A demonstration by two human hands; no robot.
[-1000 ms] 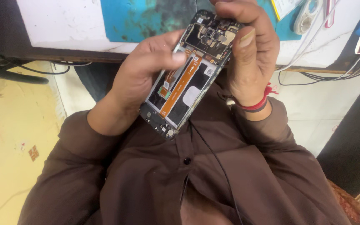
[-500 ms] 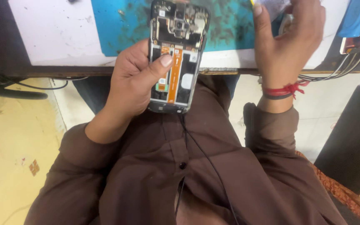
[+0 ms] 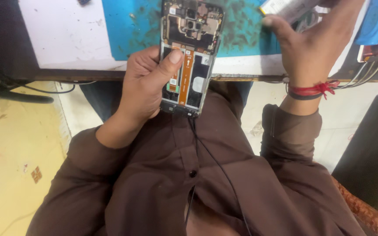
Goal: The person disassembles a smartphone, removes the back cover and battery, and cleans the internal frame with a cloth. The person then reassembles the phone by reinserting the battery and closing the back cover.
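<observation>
Phone (image 3: pixel 189 57), back cover off and circuitry bare, sits clamped in the left hand (image 3: pixel 147 89), thumb across its orange flex, while the right hand (image 3: pixel 309 48) pinches a battery (image 3: pixel 287 8) beyond; light, rigid, fragile, best held by its edges.

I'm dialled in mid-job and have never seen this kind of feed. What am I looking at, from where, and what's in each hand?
There is one view, from a camera worn on the person's head, looking down past their brown shirt. No machine: two bare hands. The left hand holds an opened phone, back cover off, thumb on its orange ribbon strip. The right hand reaches over the bench to a flat silvery part; its grip there is cut off by the frame. The white bench carries a blue work mat.
</observation>
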